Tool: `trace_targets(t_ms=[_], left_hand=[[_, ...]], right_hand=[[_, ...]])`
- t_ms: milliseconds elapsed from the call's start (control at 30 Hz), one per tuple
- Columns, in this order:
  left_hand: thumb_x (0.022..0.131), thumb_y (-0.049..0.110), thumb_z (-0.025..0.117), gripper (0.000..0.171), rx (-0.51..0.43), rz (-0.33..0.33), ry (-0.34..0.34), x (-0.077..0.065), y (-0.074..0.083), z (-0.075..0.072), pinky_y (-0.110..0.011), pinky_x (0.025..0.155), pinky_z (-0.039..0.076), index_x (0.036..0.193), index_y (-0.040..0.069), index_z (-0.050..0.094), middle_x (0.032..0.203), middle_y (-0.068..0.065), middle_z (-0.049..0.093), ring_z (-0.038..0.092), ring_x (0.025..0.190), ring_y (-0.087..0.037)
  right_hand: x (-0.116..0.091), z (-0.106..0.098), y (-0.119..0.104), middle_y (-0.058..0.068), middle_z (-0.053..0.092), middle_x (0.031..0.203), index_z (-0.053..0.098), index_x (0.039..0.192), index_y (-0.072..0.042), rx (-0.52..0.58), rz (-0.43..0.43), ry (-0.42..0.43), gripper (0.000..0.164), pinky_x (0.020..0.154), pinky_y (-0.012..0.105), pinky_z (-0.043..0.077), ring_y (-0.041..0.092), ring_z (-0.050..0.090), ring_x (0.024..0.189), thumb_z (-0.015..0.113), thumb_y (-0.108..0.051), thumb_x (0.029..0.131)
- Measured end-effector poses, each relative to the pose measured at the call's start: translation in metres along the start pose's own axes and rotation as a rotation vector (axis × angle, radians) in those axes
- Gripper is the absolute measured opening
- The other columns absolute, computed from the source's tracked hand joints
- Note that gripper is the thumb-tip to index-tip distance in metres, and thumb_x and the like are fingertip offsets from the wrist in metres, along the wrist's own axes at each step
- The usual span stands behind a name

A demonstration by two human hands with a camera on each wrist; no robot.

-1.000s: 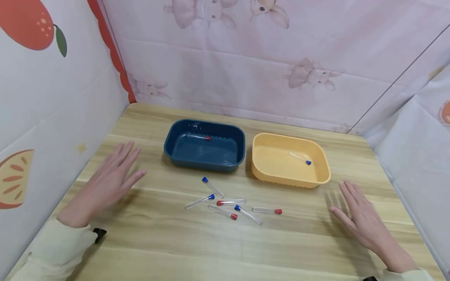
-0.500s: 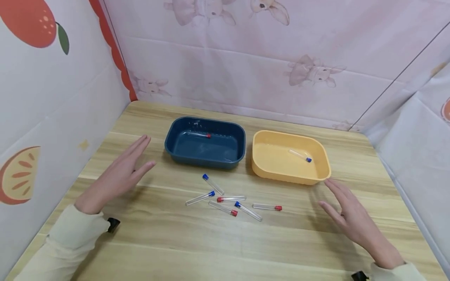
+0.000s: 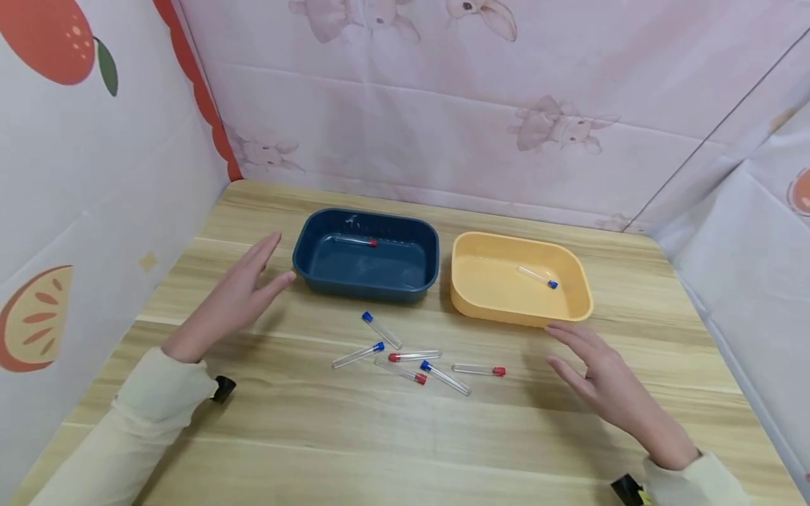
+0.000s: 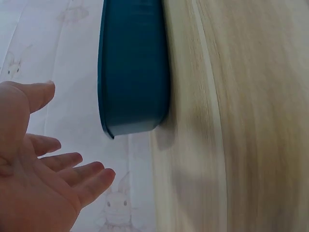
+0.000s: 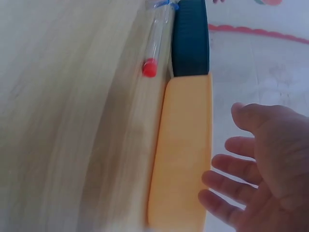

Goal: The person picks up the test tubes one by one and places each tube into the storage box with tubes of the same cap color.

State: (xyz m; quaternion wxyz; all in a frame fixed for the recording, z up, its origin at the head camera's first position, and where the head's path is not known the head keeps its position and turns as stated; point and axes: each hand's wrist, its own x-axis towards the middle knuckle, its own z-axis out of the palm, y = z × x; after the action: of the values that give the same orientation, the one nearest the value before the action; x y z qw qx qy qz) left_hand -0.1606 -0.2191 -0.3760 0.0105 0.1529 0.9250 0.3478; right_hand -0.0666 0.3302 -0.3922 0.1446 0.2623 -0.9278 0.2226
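My left hand (image 3: 230, 302) hovers just left of the dark blue tray (image 3: 361, 288), fingers extended and nothing in them. Near the front right corner of the yellow tray (image 3: 493, 309) is my right hand (image 3: 610, 383), its fingers loosely spread and holding nothing. Between the hands several clear test tubes lie loose on the table, some with blue caps, like the blue-capped tube (image 3: 446, 379), and some with red caps, like the red-capped tube (image 3: 477, 370). One red-capped tube (image 3: 356, 241) rests inside the blue tray; one blue-capped tube (image 3: 538, 277) is inside the yellow tray.
The trays stand side by side toward the back of the wooden table (image 3: 316, 443), with a narrow gap between them. A pink rabbit-print sheet (image 3: 418, 126) hangs behind. White printed sheets close off the left (image 3: 126, 183) and right sides.
Both hands have moved inward: the left hand rightward toward the blue tray, the right hand leftward to the yellow tray's front corner. The tubes and trays stay in place.
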Motion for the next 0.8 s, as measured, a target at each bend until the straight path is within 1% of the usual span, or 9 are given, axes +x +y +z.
trace_targets(t_ms=[67, 133, 233, 300, 367, 467, 533, 600, 800], left_hand=[[0.108, 0.040, 0.054, 0.081, -0.013, -0.012, 0.004, 0.004, 0.000, 0.002, -0.066, 0.117, 0.027, 0.166, 0.005, 0.010, 0.170, -0.022, 0.014, 0.029, 0.148, -0.049], [0.108, 0.040, 0.054, 0.080, -0.029, -0.025, 0.007, 0.009, 0.000, 0.004, -0.065, 0.115, 0.031, 0.166, 0.005, 0.010, 0.169, -0.023, 0.016, 0.035, 0.145, -0.050], [0.108, 0.039, 0.054, 0.079, -0.050, -0.037, 0.009, 0.017, 0.000, 0.007, -0.064, 0.113, 0.035, 0.166, 0.005, 0.011, 0.168, -0.024, 0.019, 0.037, 0.144, -0.049], [0.109, 0.040, 0.053, 0.079, -0.063, -0.046, 0.008, 0.022, -0.001, 0.010, -0.063, 0.112, 0.037, 0.166, 0.006, 0.011, 0.168, -0.023, 0.019, 0.037, 0.144, -0.049], [0.109, 0.041, 0.052, 0.079, -0.072, -0.055, 0.005, 0.027, -0.001, 0.012, -0.063, 0.111, 0.038, 0.166, 0.006, 0.011, 0.169, -0.023, 0.018, 0.036, 0.145, -0.049], [0.109, 0.040, 0.052, 0.079, -0.091, -0.070, 0.005, 0.033, -0.002, 0.016, -0.062, 0.111, 0.038, 0.166, 0.004, 0.011, 0.169, -0.023, 0.017, 0.036, 0.145, -0.048], [0.109, 0.037, 0.053, 0.078, -0.105, -0.082, 0.005, 0.036, -0.002, 0.018, -0.062, 0.111, 0.039, 0.165, 0.003, 0.012, 0.168, -0.024, 0.018, 0.037, 0.145, -0.048], [0.109, 0.034, 0.054, 0.077, -0.113, -0.089, 0.005, 0.039, -0.002, 0.021, -0.061, 0.111, 0.039, 0.165, 0.001, 0.012, 0.168, -0.025, 0.019, 0.038, 0.144, -0.048], [0.109, 0.033, 0.054, 0.077, -0.108, -0.104, -0.004, 0.043, -0.008, 0.027, -0.061, 0.109, 0.041, 0.165, 0.000, 0.012, 0.167, -0.027, 0.019, 0.039, 0.142, -0.051]], right_hand=[[0.004, 0.001, -0.003, 0.014, 0.064, 0.136, 0.065, 0.136, -0.001, 0.014, -0.018, -0.010, 0.051, 0.096, 0.007, 0.035, 0.030, 0.059, 0.122, 0.080, -0.001, 0.087], [0.007, 0.003, -0.006, 0.013, 0.065, 0.134, 0.065, 0.135, -0.003, 0.028, -0.028, -0.020, 0.051, 0.099, 0.006, 0.033, 0.030, 0.060, 0.121, 0.079, 0.000, 0.087], [0.010, 0.006, -0.009, 0.012, 0.066, 0.133, 0.066, 0.135, -0.004, 0.039, -0.030, -0.035, 0.049, 0.094, 0.009, 0.040, 0.027, 0.061, 0.119, 0.079, -0.001, 0.088], [0.012, 0.008, -0.010, 0.012, 0.067, 0.133, 0.066, 0.135, -0.005, 0.049, -0.030, -0.049, 0.047, 0.082, 0.016, 0.049, 0.026, 0.062, 0.118, 0.078, -0.002, 0.089], [0.015, 0.011, -0.011, 0.012, 0.067, 0.133, 0.066, 0.135, -0.005, 0.052, -0.033, -0.058, 0.046, 0.073, 0.025, 0.054, 0.027, 0.062, 0.117, 0.078, -0.003, 0.090], [0.019, 0.016, -0.014, 0.013, 0.068, 0.131, 0.067, 0.132, -0.003, 0.060, -0.049, -0.065, 0.044, 0.078, 0.024, 0.054, 0.029, 0.063, 0.117, 0.078, -0.003, 0.089], [0.022, 0.019, -0.016, 0.012, 0.068, 0.130, 0.068, 0.130, -0.003, 0.064, -0.067, -0.061, 0.044, 0.089, 0.019, 0.050, 0.030, 0.064, 0.117, 0.079, -0.002, 0.088], [0.024, 0.023, -0.018, 0.013, 0.069, 0.129, 0.070, 0.128, -0.002, 0.076, -0.085, -0.053, 0.043, 0.096, 0.011, 0.042, 0.030, 0.065, 0.116, 0.080, -0.001, 0.087], [0.028, 0.033, -0.022, 0.013, 0.070, 0.127, 0.071, 0.125, 0.000, 0.115, -0.105, -0.069, 0.040, 0.100, 0.013, 0.043, 0.030, 0.066, 0.116, 0.080, -0.001, 0.086]])
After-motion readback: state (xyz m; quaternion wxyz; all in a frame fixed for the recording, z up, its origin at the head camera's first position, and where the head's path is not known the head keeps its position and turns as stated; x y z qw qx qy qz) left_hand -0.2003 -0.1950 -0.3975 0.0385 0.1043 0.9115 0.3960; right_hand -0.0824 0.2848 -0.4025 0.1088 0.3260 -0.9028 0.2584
